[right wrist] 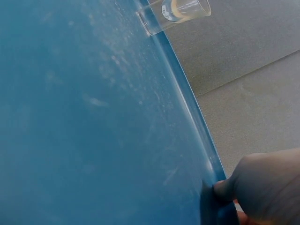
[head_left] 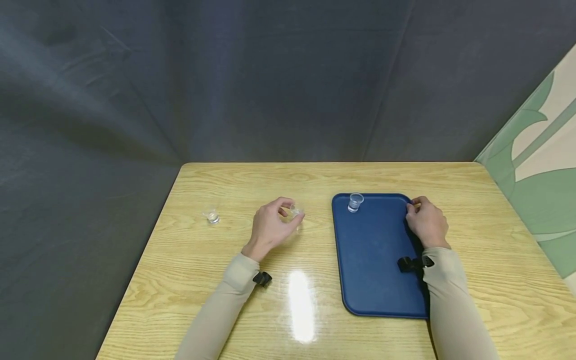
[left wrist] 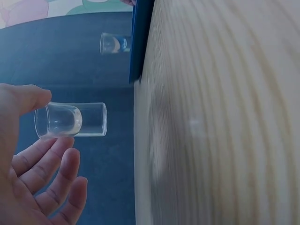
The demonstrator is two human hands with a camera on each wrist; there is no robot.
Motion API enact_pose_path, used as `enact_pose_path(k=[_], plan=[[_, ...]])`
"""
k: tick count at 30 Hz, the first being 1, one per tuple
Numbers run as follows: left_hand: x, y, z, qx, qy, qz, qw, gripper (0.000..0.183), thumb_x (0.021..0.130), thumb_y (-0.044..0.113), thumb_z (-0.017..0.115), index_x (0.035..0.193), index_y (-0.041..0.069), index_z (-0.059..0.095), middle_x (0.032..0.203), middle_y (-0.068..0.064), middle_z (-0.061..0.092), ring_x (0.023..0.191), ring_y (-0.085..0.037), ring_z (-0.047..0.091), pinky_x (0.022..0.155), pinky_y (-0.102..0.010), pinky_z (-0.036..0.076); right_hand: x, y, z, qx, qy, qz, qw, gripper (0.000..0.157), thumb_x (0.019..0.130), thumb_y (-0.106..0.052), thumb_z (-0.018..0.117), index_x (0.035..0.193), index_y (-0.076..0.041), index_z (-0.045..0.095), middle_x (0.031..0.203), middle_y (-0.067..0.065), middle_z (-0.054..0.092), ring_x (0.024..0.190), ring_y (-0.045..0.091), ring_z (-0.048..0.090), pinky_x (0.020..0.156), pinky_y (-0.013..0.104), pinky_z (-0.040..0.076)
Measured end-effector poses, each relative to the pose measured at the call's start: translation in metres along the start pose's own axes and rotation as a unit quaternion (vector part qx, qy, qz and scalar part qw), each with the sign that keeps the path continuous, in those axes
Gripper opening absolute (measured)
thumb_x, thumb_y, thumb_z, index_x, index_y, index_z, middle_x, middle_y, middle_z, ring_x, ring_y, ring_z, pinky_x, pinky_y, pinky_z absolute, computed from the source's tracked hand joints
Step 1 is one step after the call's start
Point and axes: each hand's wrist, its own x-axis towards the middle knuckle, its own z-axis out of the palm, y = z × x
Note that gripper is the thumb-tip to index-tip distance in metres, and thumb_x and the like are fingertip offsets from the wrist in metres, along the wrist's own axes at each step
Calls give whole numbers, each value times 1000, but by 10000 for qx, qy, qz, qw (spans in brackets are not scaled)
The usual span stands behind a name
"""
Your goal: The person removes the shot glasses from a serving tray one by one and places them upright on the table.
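The relation that counts is sideways: in the head view the clear glass (head_left: pixel 296 210), near the middle of the frame, lies left of the blue tray (head_left: pixel 378 260), with a strip of bare bench (head_left: pixel 317 300) between them. The left hand (head_left: pixel 275 223) pinches this glass near its mouth, thumb on one side and fingertips on the other; it is the nearer hand, as the right hand (head_left: pixel 426 220) is across the tray, gripping the rim by the upper right corner. The glass's long axis is upright — in the left wrist view it runs across the frame, base toward the right, apart from the bench. A second glass (head_left: pixel 355 201) stands upright at the tray's upper left corner, roughly level in the frame with the held one. The third glass (head_left: pixel 213 217) sits on the bench at center left — well apart from the tray, left of both hands.
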Motion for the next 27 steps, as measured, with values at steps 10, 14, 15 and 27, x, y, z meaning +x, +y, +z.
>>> enact_pose_path(k=[10,14,15,27], plan=[[-4,-22,-21,130,175,-387,9990,44,94,41,79,123,8,76,117,-8,81,87,-23,77,75,-41,58,1,-2,0,7,24,5,10000,43,112,-28,47,137,6,55,118,32,67,87,43,67,63,42,45],[-6,-31,-33,299,326,-592,9973,44,94,42,79,123,9,76,116,-7,81,83,-21,75,69,-37,56,0,-2,0,-1,-2,24,10000,44,112,-28,47,138,7,55,118,32,67,87,43,66,63,41,45],[-7,-33,-36,373,349,-638,9967,44,94,43,79,123,10,76,114,-7,81,79,-19,74,67,-35,54,0,-2,0,0,-8,32,10000,44,112,-28,47,138,7,55,118,32,67,87,42,66,63,41,44],[-17,-63,-64,674,582,-1009,9909,46,95,43,77,124,8,75,117,-10,81,37,-6,35,39,-24,28,-1,-1,-1,24,6,3,10000,43,112,-28,47,136,6,55,115,31,67,83,40,66,60,39,43]])
